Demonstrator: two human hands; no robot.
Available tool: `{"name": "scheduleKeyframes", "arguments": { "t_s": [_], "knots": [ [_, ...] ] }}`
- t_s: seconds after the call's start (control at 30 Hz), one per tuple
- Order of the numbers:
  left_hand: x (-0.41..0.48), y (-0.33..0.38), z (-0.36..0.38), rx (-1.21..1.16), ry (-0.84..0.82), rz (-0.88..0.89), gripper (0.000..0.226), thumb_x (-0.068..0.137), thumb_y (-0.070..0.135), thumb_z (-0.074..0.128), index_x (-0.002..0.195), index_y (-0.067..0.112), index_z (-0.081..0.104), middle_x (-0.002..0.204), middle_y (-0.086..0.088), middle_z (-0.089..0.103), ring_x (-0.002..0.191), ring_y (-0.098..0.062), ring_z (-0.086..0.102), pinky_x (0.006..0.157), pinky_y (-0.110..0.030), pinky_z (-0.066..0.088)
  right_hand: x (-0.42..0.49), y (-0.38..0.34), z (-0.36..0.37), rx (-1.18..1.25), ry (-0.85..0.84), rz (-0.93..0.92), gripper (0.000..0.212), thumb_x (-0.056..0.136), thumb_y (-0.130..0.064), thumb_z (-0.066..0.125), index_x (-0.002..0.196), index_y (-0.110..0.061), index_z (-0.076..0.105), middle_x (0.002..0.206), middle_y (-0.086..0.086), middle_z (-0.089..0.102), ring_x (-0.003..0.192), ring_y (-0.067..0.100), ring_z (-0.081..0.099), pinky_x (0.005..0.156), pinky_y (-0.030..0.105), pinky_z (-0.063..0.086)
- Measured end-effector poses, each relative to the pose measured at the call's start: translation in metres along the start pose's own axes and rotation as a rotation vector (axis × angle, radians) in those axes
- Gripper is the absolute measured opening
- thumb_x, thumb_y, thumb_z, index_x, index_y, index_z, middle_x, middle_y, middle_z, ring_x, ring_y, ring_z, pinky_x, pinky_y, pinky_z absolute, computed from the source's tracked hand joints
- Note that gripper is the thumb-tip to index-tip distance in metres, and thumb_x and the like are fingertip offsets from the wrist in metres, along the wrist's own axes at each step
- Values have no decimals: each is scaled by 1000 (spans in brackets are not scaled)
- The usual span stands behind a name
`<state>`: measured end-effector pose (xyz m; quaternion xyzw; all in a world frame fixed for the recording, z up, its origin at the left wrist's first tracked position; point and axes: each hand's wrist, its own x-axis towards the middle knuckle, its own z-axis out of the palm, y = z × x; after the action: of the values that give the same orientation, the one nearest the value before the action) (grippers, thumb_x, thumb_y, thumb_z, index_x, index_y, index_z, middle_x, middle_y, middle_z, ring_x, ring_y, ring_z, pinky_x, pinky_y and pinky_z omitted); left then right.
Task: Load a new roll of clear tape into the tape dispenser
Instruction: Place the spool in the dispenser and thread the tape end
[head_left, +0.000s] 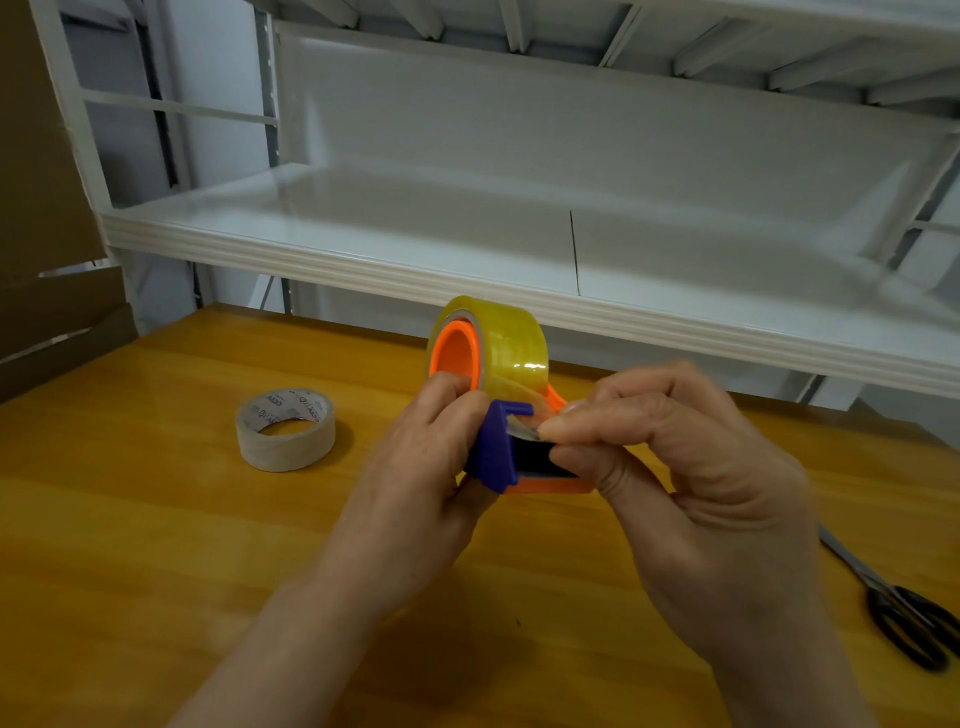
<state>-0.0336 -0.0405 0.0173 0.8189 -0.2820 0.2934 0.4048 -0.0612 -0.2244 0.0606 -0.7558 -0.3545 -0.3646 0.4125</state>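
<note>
Nearest, in the lower middle of the frame, two forearms reach up over the tabletop (156, 519). At centre the left hand (431, 457) grips the dispenser (545, 486) from the left, its fingers curled round the purple guard (493, 452) and the thumb up against the orange hub (457, 348). The right hand (701, 467) closes in from the right. Its fingers (571, 423) are bent and narrow, and they seem to pinch the tape end (519, 427) just beside the guard; the film is too clear to tell exactly where it lies.

The roll (504, 338) is seated on the hub, standing on edge just above both hands and held clear of the tabletop.

Loading looks nearly done, with threading the end to the cutter as the step in hand. The roll is probably light and stiff, and best handled by its sides or through the hub. The free film is thin, limp and sticky, and likely to fold on itself or cling to skin, so it is best taken at its very tip. The cutter under the guard may be sharp.

Farther left a spare roll (285, 428) lies flat. Scissors (904, 618) lie at the right edge. Beyond is a white shelf (467, 249), with cardboard (47, 208) at upper left.
</note>
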Motion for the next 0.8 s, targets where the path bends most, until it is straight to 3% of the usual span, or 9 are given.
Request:
{"name": "scheduleKeyframes", "arguments": {
  "t_s": [0.33,0.47,0.63,0.8],
  "knots": [
    [0,2,5,-182,-4,-31,26,85,11,74,108,20,64,107,7,58,98,-16,58,79,-35,52,2,3,-5,27,18,0,26,84,-9,73,97,-31,70,96,1,65,93,14,66,77,20,53],
    [0,4,5,-308,-39,-64,29,83,16,76,108,26,64,107,10,60,103,-16,60,83,-30,54,1,5,-7,57,25,11,25,83,-8,73,95,-29,71,95,-1,64,91,11,65,75,16,51],
    [0,7,7,-354,-46,-95,34,82,1,76,107,21,65,108,4,60,102,-9,59,80,-17,51,1,9,-8,73,18,15,26,83,-6,74,96,-28,71,96,0,64,92,12,65,77,14,50],
    [-1,1,7,-174,-36,-85,24,84,6,75,104,14,64,108,2,58,98,-17,59,80,-45,52,0,14,-8,122,39,34,25,82,-5,76,96,-26,73,97,2,65,93,19,65,76,24,54]
  ]
}}
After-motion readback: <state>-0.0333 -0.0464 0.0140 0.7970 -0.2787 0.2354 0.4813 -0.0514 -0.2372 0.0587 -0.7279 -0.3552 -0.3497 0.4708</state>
